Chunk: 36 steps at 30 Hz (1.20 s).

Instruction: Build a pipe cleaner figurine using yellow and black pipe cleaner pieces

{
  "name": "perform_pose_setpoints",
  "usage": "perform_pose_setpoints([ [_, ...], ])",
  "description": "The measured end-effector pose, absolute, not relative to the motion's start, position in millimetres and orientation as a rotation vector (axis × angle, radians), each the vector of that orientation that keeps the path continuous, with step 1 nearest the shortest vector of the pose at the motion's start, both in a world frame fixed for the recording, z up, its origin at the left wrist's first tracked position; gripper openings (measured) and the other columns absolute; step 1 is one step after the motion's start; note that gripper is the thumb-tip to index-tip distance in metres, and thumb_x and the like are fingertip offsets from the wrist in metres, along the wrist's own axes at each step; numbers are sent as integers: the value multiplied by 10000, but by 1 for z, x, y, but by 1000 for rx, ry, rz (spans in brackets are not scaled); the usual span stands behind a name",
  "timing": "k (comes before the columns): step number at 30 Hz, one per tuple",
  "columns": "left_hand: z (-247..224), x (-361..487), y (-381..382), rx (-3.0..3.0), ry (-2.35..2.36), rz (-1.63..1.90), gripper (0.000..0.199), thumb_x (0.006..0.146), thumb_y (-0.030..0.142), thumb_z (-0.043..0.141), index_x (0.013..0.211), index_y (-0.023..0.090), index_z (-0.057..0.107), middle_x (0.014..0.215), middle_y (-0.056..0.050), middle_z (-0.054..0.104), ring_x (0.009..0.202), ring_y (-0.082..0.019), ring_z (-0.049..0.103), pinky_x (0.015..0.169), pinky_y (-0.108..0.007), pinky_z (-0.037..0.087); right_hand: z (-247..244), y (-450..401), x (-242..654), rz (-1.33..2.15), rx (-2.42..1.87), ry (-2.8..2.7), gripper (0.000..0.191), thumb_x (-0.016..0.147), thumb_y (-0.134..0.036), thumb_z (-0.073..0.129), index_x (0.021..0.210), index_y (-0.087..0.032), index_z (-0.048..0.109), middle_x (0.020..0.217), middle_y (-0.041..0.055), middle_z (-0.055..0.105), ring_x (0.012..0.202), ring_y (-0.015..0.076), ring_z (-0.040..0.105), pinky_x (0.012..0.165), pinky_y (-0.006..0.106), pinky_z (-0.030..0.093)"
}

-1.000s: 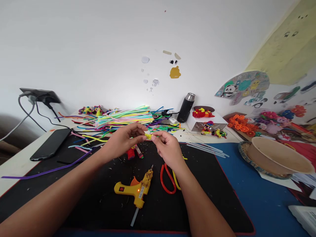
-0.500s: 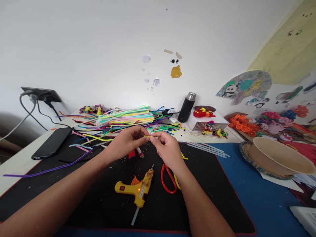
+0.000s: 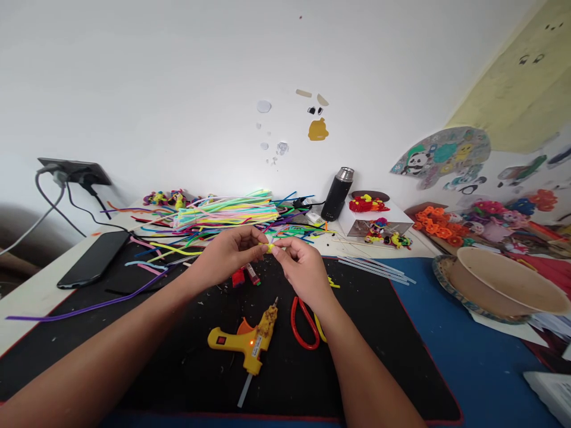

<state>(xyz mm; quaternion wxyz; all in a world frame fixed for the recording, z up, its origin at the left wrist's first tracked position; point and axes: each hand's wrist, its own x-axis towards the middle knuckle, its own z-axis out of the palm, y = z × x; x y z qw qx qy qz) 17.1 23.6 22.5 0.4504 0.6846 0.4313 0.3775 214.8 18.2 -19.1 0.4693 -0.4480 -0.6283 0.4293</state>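
While a black mat (image 3: 379,362) lies under the glue gun (image 3: 252,351), a white wall (image 3: 178,89) beyond it, left hand (image 3: 232,252) and right hand (image 3: 303,264) pinch a small bright-yellow piece (image 3: 270,248).

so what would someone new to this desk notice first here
Probably the yellow glue gun, its orange light lit, lying on the black mat. Above it in the picture, the left hand and right hand pinch a small yellow piece between them. Behind them, a thick bundle of pastel fuzzy sticks lies near the white wall.
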Motion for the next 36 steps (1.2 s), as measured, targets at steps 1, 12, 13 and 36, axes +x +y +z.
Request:
perform_pose_setpoints([
  [1,23,17,24,1687,1065,923,429,831,603,795,942,197,707,815,-22,720,712,-191,709,637,-295,561,-19,18,215,1048,-1098,-1542,271,939,-463,674,1017,-214,748,547,-70,470,471,129,417,488,266,301],
  [12,23,13,26,1667,1062,839,399,830,572,810,935,200,712,797,-17,725,724,-194,724,651,-300,574,-13,16,214,988,-1099,-1574,230,936,-420,673,981,-211,756,574,-61,449,520,135,392,515,275,281],
  [13,23,13,26,1658,1052,834,405,837,568,806,974,200,708,812,-17,726,734,-195,726,654,-300,573,-13,16,214,996,-1096,-1570,234,937,-423,671,986,-210,754,575,-61,456,517,134,399,514,274,284],
  [36,25,11,28,1580,1035,919,493,800,640,816,947,185,701,770,-28,733,701,-194,699,653,-321,558,-18,20,215,1164,-1036,-1412,352,902,-544,720,987,-203,723,531,-86,468,412,101,379,423,245,288],
])
